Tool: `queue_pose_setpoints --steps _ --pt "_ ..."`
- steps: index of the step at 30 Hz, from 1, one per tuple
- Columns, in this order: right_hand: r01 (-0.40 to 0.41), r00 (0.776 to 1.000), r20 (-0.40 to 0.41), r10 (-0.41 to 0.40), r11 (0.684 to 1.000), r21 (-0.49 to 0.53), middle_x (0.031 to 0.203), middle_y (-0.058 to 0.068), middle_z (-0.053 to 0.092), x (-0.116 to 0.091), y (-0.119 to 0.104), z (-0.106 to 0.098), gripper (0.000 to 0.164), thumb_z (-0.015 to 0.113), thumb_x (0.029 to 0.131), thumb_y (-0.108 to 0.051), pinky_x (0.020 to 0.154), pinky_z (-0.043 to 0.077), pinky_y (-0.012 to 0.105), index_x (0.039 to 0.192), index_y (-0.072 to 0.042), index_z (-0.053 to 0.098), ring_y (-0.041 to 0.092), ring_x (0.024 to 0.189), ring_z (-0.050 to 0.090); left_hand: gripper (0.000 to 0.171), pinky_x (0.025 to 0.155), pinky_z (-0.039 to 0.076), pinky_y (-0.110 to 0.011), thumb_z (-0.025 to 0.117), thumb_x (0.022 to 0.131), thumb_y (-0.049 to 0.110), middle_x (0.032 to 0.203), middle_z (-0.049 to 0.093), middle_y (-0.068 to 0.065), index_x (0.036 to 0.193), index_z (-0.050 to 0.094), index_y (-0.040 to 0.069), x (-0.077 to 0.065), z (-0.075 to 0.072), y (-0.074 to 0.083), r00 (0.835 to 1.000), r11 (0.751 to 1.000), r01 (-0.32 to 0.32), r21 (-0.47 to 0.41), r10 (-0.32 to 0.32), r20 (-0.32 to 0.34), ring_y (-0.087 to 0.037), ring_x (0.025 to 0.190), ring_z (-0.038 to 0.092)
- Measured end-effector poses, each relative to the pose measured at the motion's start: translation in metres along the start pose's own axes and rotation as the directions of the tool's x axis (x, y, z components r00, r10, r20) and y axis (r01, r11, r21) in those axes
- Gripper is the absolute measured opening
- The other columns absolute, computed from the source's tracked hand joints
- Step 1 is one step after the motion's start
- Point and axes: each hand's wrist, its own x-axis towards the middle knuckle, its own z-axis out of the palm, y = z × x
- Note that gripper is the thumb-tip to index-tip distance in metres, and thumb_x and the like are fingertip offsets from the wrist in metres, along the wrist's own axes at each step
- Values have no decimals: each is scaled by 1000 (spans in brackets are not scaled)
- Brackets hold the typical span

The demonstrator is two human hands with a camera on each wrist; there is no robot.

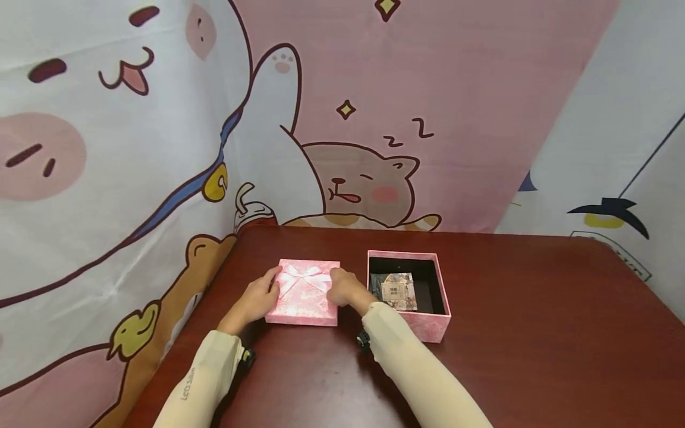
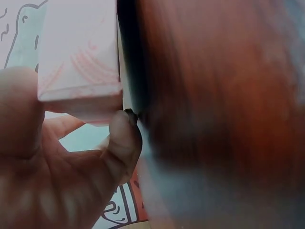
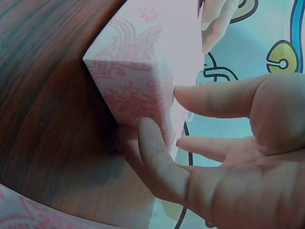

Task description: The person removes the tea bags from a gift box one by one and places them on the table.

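A pink patterned gift box lid (image 1: 305, 300) with a pale ribbon bow lies top up on the table. At its left side my left hand (image 1: 258, 300) grips the edge, thumb and fingers around the lid's end (image 2: 81, 93) in the left wrist view. My right hand (image 1: 346, 288) holds the opposite edge. In the right wrist view its thumb is at the top edge and its fingers press along the patterned side (image 3: 128, 90). Right of the lid stands the uncovered pink box (image 1: 428, 326) with a black interior. Inside it lies a small printed packet (image 1: 404, 291) with a pale label.
The dark red-brown wooden table (image 1: 535, 333) extends to the right and toward me. A cartoon-printed cloth (image 1: 455, 77) hangs behind it and along the left side. My right forearm passes close to the box's near left corner.
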Motion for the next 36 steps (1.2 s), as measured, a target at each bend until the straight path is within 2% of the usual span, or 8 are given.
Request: queue_pose_setpoints --steps 5,9,16,20,26,30,33,36 --pt "22 1000 -6 -21 1000 23 121 13 56 -1 1 0 54 59 72 -1 84 44 36 125 1 50 27 100 52 45 95 36 -50 44 93 20 124 52 -23 136 41 8 1 1 1 1000 1000 17 2 -17 2 -36 114 50" --pt "44 999 -10 -44 999 27 127 13 53 0 0 -1 62 60 70 1 91 41 37 130 0 48 29 108 52 44 95 36 -51 44 93 19 123 53 -24 136 42 8 0 -1 1 1000 1000 24 7 -24 0 -37 114 50" --pt "23 1000 -5 -23 999 33 120 13 57 8 3 5 64 58 67 1 80 44 34 130 -3 48 27 95 52 45 91 37 -52 46 92 21 115 55 -24 135 43 8 -2 -3 -3 999 999 36 7 -36 16 -37 108 51" --pt "6 1000 7 -6 999 43 120 12 57 3 1 3 65 59 69 2 78 44 32 132 -5 47 26 93 51 45 89 38 -52 47 91 20 111 56 -22 134 44 7 -2 -2 -3 999 999 32 11 -32 24 -35 104 51" --pt "-3 1000 14 2 997 80 111 10 58 -1 -1 0 67 58 68 4 55 41 26 133 -6 46 26 86 50 44 87 39 -51 51 89 17 107 57 -20 132 46 5 -3 -3 -2 1000 1000 22 20 -23 15 -33 100 53" --pt "-29 999 31 25 991 133 100 11 56 0 0 1 69 57 69 4 40 34 22 135 -7 44 23 69 52 44 85 40 -50 51 89 17 104 57 -19 131 47 5 -3 -5 1 999 999 28 22 -28 22 -33 98 53" --pt "-27 999 33 22 989 146 98 12 57 0 1 2 68 57 69 4 40 36 23 135 -5 44 21 60 51 44 84 41 -49 51 89 18 102 57 -17 131 46 5 -2 -9 4 999 999 40 35 -41 28 -32 97 53" --pt "5 1000 7 -6 994 112 108 12 60 -1 0 1 65 59 70 0 58 46 30 133 -3 46 26 77 57 44 85 40 -49 50 90 18 102 55 -18 132 45 4 -1 -15 9 998 998 43 37 -44 33 -33 98 51"
